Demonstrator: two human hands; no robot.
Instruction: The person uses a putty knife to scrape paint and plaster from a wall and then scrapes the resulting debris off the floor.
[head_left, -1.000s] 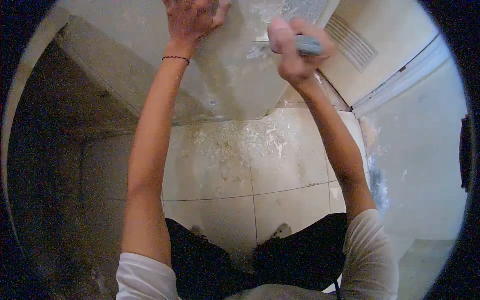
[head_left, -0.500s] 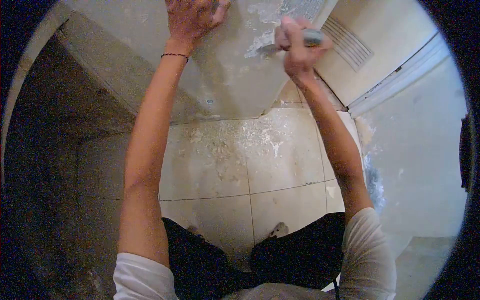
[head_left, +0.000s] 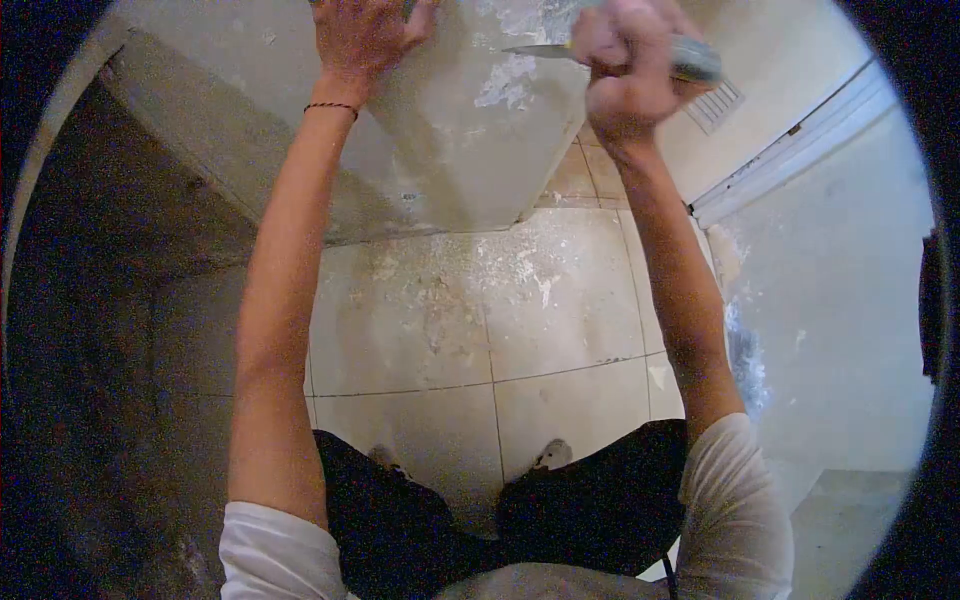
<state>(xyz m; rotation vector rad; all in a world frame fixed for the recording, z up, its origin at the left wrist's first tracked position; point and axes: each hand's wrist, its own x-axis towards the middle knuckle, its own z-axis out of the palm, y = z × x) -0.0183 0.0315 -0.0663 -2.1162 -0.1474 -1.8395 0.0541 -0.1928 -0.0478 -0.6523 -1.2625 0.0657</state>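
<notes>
My right hand (head_left: 640,65), a little blurred, is wrapped around the handle of a putty knife (head_left: 540,50). Its thin metal blade points left, seen nearly edge-on, and overlaps a pale rough patch (head_left: 508,82) on the grey wall (head_left: 450,150). The handle's dark greenish end sticks out on the right side of the fist. At the top edge of the view, my left hand (head_left: 370,35) is up by the wall with curled fingers, partly cut off by the frame. A bit of something dark shows by its thumb; I cannot tell what it is.
Pale flakes and dust lie over the tiled floor (head_left: 400,370) below the wall's lower edge. To the right are a cream panel with a slotted vent (head_left: 716,105) and a stained white wall (head_left: 830,300). A dark recess (head_left: 130,300) is on the left. My shoes (head_left: 553,455) rest on the tiles.
My right hand has moved up and right with the putty knife, whose blade now shows more fully. My left hand has shifted slightly up and left; the whole view has shifted a little.
</notes>
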